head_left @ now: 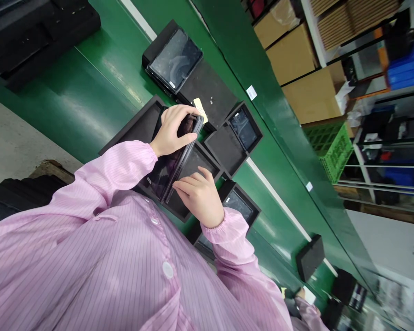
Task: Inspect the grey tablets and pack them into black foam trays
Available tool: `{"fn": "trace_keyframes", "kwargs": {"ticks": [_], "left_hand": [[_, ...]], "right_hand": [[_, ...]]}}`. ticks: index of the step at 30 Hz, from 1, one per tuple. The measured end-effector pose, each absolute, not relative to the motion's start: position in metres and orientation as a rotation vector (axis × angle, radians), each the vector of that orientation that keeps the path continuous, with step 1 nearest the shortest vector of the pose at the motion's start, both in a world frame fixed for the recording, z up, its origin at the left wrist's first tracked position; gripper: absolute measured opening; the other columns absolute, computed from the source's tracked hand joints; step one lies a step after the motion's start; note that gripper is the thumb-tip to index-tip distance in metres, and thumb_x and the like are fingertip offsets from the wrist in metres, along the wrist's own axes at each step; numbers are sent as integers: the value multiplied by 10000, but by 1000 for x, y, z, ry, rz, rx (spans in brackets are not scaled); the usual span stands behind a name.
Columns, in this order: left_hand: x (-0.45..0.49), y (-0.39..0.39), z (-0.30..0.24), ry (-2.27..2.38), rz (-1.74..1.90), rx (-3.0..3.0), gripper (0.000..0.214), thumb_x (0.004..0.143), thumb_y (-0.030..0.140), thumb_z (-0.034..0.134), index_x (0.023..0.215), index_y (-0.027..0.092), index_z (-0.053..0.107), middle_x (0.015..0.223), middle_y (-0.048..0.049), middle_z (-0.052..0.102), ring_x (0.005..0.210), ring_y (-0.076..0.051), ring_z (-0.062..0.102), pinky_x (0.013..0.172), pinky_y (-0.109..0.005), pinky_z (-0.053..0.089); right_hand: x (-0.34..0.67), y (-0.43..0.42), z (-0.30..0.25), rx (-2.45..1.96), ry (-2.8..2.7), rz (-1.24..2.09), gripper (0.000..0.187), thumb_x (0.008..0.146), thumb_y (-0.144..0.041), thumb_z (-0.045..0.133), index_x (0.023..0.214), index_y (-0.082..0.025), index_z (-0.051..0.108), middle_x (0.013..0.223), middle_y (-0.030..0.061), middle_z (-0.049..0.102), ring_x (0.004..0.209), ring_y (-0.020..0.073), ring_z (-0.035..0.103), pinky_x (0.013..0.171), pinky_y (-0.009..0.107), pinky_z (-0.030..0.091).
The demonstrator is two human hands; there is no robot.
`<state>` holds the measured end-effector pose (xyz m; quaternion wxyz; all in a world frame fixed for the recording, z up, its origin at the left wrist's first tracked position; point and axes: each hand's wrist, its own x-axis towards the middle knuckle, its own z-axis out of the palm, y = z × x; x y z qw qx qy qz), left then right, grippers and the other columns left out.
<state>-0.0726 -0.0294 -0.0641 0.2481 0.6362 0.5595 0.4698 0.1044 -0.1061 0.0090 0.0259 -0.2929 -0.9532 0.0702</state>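
My left hand [175, 131] grips the upper end of a glossy black tablet [165, 170], thumb on its long edge and fingers over its far end. The tablet is tilted above black trays, and its edge shows more than one layer; whether it is one or two tablets I cannot tell. My right hand [200, 195] is curled with its fingertips together at the tablet's right edge. What those fingertips pinch, if anything, is hidden. A yellow label [200, 110] shows just beyond the left fingertips. Under the hands lies a black tray [134, 124].
Beyond, a tablet [175, 59] lies on a black box. Tablets sit in black trays [224, 147] to the right. The green bench [113, 69] has a black stack [37, 37] at left. Shelves with cartons [293, 55] and a green crate [331, 149] stand behind. A co-worker's sleeve [310, 315] shows low right.
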Motion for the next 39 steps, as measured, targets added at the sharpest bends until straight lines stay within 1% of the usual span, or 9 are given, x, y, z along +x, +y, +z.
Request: {"fn": "trace_keyframes", "kwargs": {"ticks": [9,15,18,22,24,27,29,32,39], "left_hand": [[-73,-26,-66,1547,1261,1756,487,875,559,484,1216,217,549,1270,-91,600,1207,-284,497,1063,-429,316],[-69,-27,-65,1551,1260,1779,501,875,569,469,1214,211,554,1254,-93,607,1205,-284,500,1073,-429,308],[-69,-27,-66,1558,1273,1763,491,877,566,463,1212,219,554,1262,-94,604,1211,-286,498,1075,-429,309],[-73,-25,-69,1583,1312,1697,454,876,548,474,1186,228,561,1244,-95,616,1192,-286,512,1061,-434,339],[-76,-24,-70,1595,1335,1671,447,866,534,487,1177,222,563,1233,-98,623,1187,-283,518,1064,-435,347],[-79,-23,-70,1581,1384,1650,439,843,500,497,1162,207,573,1204,-99,641,1169,-267,534,1071,-422,362],[-82,-24,-70,1546,1428,1624,428,820,467,504,1142,199,592,1178,-94,657,1149,-259,549,1064,-413,384],[-86,-23,-71,1488,1498,1581,432,774,425,540,1130,192,616,1151,-90,673,1124,-261,568,1046,-419,417],[-93,-23,-71,1394,1552,1420,482,758,612,530,984,193,602,1010,-103,645,1020,-284,598,958,-438,469]], "right_hand": [[105,-103,16,-707,-3097,-79,277,957,-90,511,790,-219,690,638,-28,642,667,153,475,1079,416,292],[115,-107,16,-678,-3088,-75,263,953,-64,498,908,-213,710,792,-2,691,707,142,510,1095,436,317],[127,-111,9,-795,-2998,99,304,938,-52,505,1025,-248,721,879,-2,730,725,133,557,1086,446,350],[134,-121,-9,-970,-2547,524,263,923,-109,539,1000,-270,732,895,-2,744,771,133,643,1019,416,443],[126,-127,-23,-1154,-2201,789,272,914,-198,587,1156,-265,691,997,36,738,862,161,677,948,388,507],[106,-136,-48,-1330,-1863,1270,672,827,-433,713,1422,-211,494,1287,120,649,1077,232,664,939,383,543],[94,-137,-64,-1304,-1746,1575,772,761,-571,733,1390,-179,515,1275,121,655,1102,255,656,957,385,542],[87,-134,-79,-1196,-1668,1796,671,775,-684,643,1224,-187,627,1085,69,720,1001,245,672,926,377,547],[124,-118,-93,-1603,-1386,1313,397,918,-519,516,932,-169,702,879,69,726,855,235,657,837,374,532]]}}
